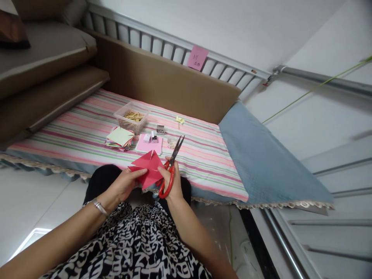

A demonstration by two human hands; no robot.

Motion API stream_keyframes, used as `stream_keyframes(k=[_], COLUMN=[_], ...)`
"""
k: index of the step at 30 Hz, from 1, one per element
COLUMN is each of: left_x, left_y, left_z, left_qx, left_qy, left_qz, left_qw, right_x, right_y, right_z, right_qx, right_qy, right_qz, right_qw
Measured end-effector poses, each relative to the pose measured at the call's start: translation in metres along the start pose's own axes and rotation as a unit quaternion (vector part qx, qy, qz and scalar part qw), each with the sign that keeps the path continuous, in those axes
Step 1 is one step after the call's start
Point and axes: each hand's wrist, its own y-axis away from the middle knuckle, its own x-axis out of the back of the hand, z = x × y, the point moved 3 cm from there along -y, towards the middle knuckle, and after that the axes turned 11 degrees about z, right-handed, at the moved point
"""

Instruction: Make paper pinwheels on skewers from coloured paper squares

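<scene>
My left hand pinches the left edge of a folded red paper held over my lap, in front of the striped bed. My right hand grips red-handled scissors beside the paper's right edge, with the dark blades slightly parted and pointing up and away. A silver bracelet sits on my left wrist.
On the striped sheet lie a stack of coloured papers, a pink sheet with small clips on it, a clear tub of sticks, a small yellow paper piece. A blue blanket covers the right; a cardboard panel stands behind.
</scene>
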Motion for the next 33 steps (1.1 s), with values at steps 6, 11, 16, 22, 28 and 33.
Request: stream_keyframes(k=[6,11,16,22,28,33], left_x=[0.0,0.017,0.025,0.022,0.023,0.021], left_y=[-0.003,-0.009,-0.011,-0.009,-0.006,-0.005], left_z=[0.004,0.017,0.03,0.039,0.042,0.041], left_qx=[-0.003,-0.004,-0.007,-0.014,-0.003,0.012], left_qy=[0.006,-0.059,-0.089,-0.102,-0.116,-0.112], left_qz=[0.019,0.075,0.088,0.044,0.022,0.007], left_qw=[1.0,0.995,0.992,0.994,0.993,0.994], right_x=[0.003,0.035,0.064,0.061,0.054,0.049], right_y=[0.001,0.003,0.022,0.044,0.041,0.041], right_z=[-0.004,-0.018,-0.035,-0.056,-0.065,-0.07], right_qx=[-0.003,-0.023,-0.062,-0.11,-0.092,-0.052], right_qy=[0.08,0.243,0.347,0.443,0.477,0.485], right_qz=[-0.051,-0.134,-0.235,-0.27,-0.288,-0.31], right_qw=[0.995,0.96,0.906,0.848,0.825,0.816])
